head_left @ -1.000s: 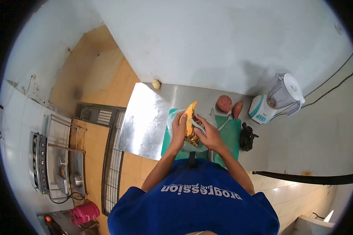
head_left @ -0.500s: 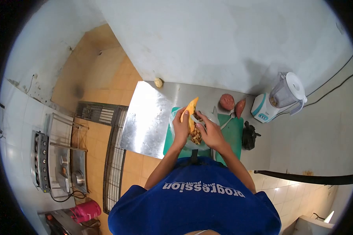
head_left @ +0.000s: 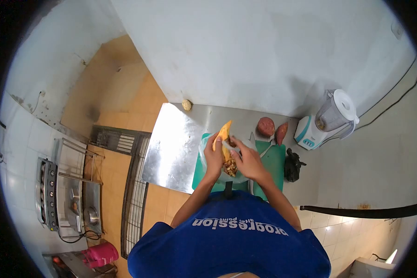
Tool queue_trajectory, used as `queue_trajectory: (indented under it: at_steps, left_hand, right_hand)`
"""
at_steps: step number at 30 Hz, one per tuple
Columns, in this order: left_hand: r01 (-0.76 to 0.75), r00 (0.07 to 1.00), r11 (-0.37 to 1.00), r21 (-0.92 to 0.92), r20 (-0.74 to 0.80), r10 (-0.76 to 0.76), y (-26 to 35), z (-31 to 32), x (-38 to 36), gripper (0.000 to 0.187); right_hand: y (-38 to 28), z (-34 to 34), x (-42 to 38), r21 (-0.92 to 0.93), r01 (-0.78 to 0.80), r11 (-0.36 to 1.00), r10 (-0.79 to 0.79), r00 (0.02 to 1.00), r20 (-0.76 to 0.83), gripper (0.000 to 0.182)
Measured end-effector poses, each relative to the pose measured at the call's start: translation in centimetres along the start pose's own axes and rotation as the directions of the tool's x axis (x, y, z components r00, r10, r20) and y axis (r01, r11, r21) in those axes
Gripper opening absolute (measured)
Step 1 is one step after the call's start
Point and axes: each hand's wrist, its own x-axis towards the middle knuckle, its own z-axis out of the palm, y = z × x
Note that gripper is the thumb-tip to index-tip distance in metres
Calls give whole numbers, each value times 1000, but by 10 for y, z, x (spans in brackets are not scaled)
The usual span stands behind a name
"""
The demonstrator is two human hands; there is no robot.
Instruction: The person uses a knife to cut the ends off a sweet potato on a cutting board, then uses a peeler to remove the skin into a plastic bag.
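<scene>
A long orange-yellow piece (head_left: 224, 132), pointed at its far end, is held in my left hand (head_left: 213, 155). My right hand (head_left: 247, 160) is at the right side of the piece with its fingers bent together; what they hold is too small to make out. Under both hands lies a clear plastic bag (head_left: 203, 147) with brown and yellow scraps (head_left: 230, 167) in it. The bag rests on a green cutting board (head_left: 275, 162). A utensil with a light handle (head_left: 266, 150) lies on the board to the right of my right hand.
Two reddish tubers (head_left: 265, 126) (head_left: 281, 133) lie beyond the board on the metal counter (head_left: 167, 148). A black plastic bag (head_left: 293, 166) sits at the board's right, a blender (head_left: 331, 116) behind it. A small pale round item (head_left: 186, 104) is near the wall. A stove (head_left: 47, 194) stands far left.
The view has shifted slightly. My left hand still holds the orange piece. The fingers of my right hand have moved a little along its right side.
</scene>
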Motion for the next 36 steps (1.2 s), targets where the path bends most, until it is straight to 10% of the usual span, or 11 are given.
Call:
queue_trajectory:
  at_steps: [11, 16, 27, 36]
  left_hand:
    - [-24, 998, 1000, 2, 50, 24, 9, 2, 3, 35]
    - [49, 993, 986, -158, -98, -65, 6, -2, 20, 37]
    - [17, 997, 998, -67, 80, -12, 5, 7, 14, 37]
    - [101, 995, 966, -238, 35, -96, 7, 2, 25, 38]
  right_hand:
    - [-13, -19, 16, 176, -10, 984, 37, 988, -147, 47]
    - [-4, -4, -8, 14, -124, 992, 121, 984, 131, 47]
    - [-16, -22, 18, 160, -97, 982, 109, 992, -69, 46]
    - [1, -6, -16, 54, -129, 990, 126, 990, 62, 46]
